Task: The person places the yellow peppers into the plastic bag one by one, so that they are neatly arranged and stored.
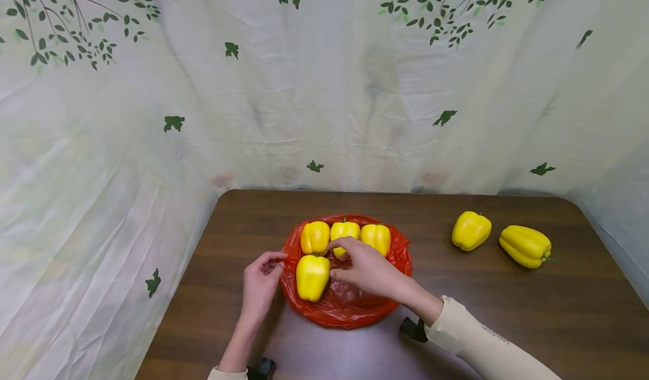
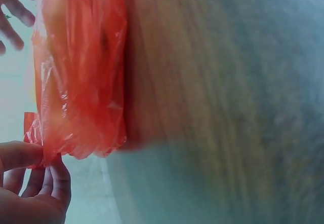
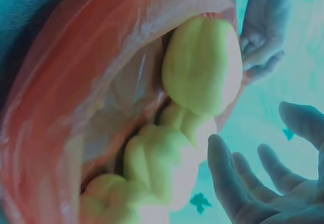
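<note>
A red plastic bag [image 1: 350, 319] lies open on the table, its rim spread in a ring. Inside are several yellow bell peppers; one bell pepper [image 1: 312, 278] sits at the front left, the others in a row behind it. My left hand [image 1: 261, 284] pinches the bag's left rim between thumb and fingers, as the left wrist view also shows at the red plastic [image 2: 83, 82]. Over the bag, my right hand [image 1: 367, 263] hangs with fingers spread, beside the front-left pepper. In the right wrist view its fingers [image 3: 228, 183] hold nothing and stand apart from the peppers.
Two more yellow bell peppers lie on the right of the brown table [image 1: 253, 217]: one bell pepper [image 1: 471, 231] nearer the bag, another bell pepper [image 1: 525, 246] on its side farther right. A pale curtain [image 1: 334, 98] with leaf prints hangs behind the table.
</note>
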Motion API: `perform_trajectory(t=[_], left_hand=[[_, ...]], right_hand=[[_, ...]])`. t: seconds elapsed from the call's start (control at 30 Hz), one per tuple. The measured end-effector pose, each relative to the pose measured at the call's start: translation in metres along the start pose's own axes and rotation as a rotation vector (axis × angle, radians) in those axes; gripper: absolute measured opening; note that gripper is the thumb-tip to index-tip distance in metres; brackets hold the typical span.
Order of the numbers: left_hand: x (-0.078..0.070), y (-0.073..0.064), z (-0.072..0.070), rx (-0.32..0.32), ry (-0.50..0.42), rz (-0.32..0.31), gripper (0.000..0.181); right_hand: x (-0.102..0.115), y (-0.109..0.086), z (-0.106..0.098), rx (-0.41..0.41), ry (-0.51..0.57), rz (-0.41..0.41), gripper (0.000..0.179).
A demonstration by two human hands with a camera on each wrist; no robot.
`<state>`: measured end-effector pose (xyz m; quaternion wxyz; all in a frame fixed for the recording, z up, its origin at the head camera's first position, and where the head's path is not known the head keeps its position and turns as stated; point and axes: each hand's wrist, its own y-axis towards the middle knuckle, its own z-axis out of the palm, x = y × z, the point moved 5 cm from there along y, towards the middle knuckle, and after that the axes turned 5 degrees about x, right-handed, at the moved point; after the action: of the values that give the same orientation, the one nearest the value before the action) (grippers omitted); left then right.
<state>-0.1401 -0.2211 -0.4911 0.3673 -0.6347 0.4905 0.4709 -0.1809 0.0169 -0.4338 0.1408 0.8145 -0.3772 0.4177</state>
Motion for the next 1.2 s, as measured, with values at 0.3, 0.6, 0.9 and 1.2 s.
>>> perform_trajectory(t=[0.3,0.6,0.9,1.2], left_hand=[[-0.012,0.0,0.0,0.02,0.071,0.081,0.017],[-0.015,-0.001,-0.001,0.041,0.096,0.058,0.015],[-0.015,-0.002,-0.002,0.059,0.087,0.03,0.014],[-0.026,-0.007,-0.003,0.057,0.1,-0.002,0.015]], right_hand=[[-0.013,-0.03,-0.016,-0.061,0.04,-0.033,0.048],[-0.032,-0.059,-0.027,-0.178,0.084,-0.016,0.043],[-0.055,-0.088,-0.035,-0.305,0.088,0.015,0.043],[-0.083,-0.118,-0.035,-0.406,0.098,0.052,0.046]])
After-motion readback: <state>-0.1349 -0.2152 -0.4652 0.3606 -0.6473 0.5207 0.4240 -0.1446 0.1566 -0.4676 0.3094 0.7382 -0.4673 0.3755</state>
